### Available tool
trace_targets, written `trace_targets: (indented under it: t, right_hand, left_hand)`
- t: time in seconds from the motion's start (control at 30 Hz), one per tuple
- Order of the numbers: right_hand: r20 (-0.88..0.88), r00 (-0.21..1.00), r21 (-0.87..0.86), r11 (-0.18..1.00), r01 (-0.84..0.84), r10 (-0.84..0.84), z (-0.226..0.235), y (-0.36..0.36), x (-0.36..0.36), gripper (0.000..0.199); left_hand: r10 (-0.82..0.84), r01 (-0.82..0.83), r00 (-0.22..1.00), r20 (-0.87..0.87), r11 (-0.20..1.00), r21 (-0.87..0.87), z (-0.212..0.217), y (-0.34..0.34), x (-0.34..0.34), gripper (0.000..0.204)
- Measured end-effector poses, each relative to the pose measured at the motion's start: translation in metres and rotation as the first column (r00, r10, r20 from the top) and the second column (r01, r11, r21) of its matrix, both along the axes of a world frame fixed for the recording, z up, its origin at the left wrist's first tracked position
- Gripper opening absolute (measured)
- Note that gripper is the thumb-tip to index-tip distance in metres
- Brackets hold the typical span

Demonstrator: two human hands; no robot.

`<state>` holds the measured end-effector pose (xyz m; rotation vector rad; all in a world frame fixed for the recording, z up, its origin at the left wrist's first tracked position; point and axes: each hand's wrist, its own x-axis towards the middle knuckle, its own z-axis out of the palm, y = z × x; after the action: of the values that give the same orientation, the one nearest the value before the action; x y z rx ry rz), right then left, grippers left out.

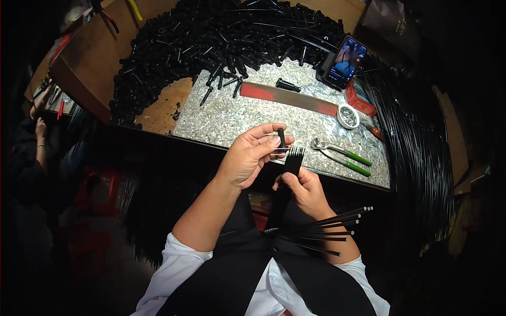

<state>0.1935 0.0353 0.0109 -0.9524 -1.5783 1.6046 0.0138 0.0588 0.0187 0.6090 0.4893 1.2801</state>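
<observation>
My left hand (249,157) pinches a small black tubular part (281,138) upright between thumb and fingers. A thin bright wire (303,148) runs level past the tube's lower end, above the metal tips of a flat row of black rods (291,163). My right hand (304,190) is closed round that row, thumb across the front. Several black rods (321,237) with pale round ends fan out over my right forearm; whether they belong to the same bundle I cannot tell. Just right of the tube, end-cutting pincers (342,157) with green handles lie on the worktop.
A large heap of black tubular parts (179,39) covers the bench's back. On the speckled worktop (226,116) lie a red-and-grey flat bar (287,97) and a white bowl (348,116) of small metal bits. A phone (347,62) leans behind. Long black rods (416,163) hang at right.
</observation>
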Motion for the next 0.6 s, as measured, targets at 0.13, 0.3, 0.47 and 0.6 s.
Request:
trace_targets:
  t: [0.13,0.3,0.47,0.6]
  right_hand:
    - [-0.007,1.000,0.002,1.000,0.003,-0.003,0.0000,-0.0001,0.0009,0.022]
    - [0.010,1.000,0.006,1.000,-0.010,0.009,0.0002,0.0006,0.0004,0.024]
    - [0.040,0.999,0.031,0.999,-0.022,0.021,-0.0040,0.0035,0.0023,0.024]
    - [0.035,0.999,-0.012,1.000,-0.014,0.014,-0.0028,0.0036,0.0011,0.024]
  left_hand:
    - [0.005,-0.005,1.000,-0.007,1.000,0.023,-0.0020,0.0022,0.0006,0.034]
    - [0.025,-0.024,0.999,-0.031,1.000,0.006,-0.0054,0.0057,0.0013,0.036]
    - [0.023,-0.024,0.999,-0.023,0.999,-0.031,-0.0054,0.0066,0.0017,0.035]
    - [0.012,-0.012,1.000,-0.020,0.999,-0.038,-0.0020,0.0054,0.0002,0.032]
